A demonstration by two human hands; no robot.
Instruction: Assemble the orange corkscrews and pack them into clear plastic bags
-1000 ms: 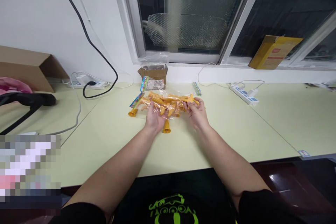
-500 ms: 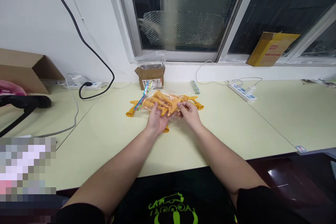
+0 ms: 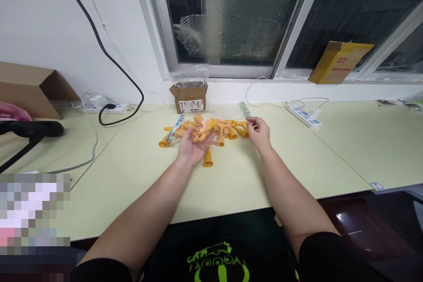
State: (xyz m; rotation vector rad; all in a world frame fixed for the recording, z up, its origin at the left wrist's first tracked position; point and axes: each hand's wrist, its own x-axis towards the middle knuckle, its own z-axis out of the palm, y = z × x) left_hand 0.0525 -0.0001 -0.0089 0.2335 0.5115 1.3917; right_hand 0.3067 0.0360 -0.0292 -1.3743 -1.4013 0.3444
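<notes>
Worktop [image 3: 297,158], pale green, stretches across the middle of the frame under everything handled. Clear bag [image 3: 198,131] of tangled yellow plastic pieces is at the centre of the frame, propped on the left hand [image 3: 191,149]: thumb over the film, fingers spread beneath. That hold looks sound; since the contents would probably slide toward one end, the palm does best under the heaviest part, the thumb pressing only lightly. The right hand [image 3: 260,134], just right of centre, has thumb and fingertips curled toward each other beside yellow flared pieces [image 3: 233,135]; whether that grip pinches anything, I cannot tell. Pulling on film alone could tear it, so solid plastic seems the safer hold. A single flared piece [image 3: 208,159] lies just below centre, where a wrist might knock it. Narrow printed header strip [image 3: 176,128] slants along the bag's left end, best left uncreased.
</notes>
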